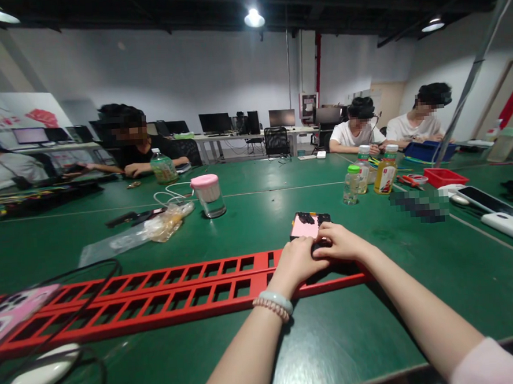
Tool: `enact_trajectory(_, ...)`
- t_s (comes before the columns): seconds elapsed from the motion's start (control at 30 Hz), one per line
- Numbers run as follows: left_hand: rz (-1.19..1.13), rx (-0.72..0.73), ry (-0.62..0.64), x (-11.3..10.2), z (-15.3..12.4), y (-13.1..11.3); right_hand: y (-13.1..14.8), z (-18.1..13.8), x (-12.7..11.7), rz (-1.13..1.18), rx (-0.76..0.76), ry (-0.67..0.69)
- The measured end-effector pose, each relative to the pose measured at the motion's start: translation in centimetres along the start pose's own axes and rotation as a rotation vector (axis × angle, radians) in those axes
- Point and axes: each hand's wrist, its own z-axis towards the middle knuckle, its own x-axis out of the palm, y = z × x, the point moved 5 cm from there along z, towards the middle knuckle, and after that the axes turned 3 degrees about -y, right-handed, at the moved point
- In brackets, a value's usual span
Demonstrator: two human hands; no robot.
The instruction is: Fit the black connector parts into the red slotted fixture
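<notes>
My left hand (296, 264), with a pale bangle and a beaded band at its wrist, reaches over the right part of a long red slotted frame (258, 280). My right hand (345, 241) meets it from the right. The fingers of both hands are bent close together at the near edge of a small black box (293, 230) with a pink face and yellow bits. What the fingertips hold, if anything, is hidden behind the hands. The red frame has two rows of rectangular openings and lies flat on the green table (250, 227).
A pink-lidded cup (210, 198), a plastic bag (154, 230) and drink bottles (385, 171) stand or lie beyond the frame. On the left, a pink phone case (18, 314) and dark cable overlap it. A red tray (445, 176) lies right. Several people sit across.
</notes>
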Motion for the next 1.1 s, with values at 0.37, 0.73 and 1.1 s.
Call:
enact_trajectory(0.37, 0.071, 0.073, -0.054, 0.7, 0.0, 0.8, -5.2, -0.2, 0.5, -0.287, 0.243, -0.209)
enact_trajectory(0.73, 0.059, 0.089, -0.069, 0.8, 0.0, 1.0, -5.2, -0.2, 1.1, -0.269, 0.228, -0.197)
enact_trajectory(1.1, 0.071, 0.095, -0.056, 0.7, 0.0, 0.8, -5.5, -0.4, 1.5, -0.289, 0.194, -0.178)
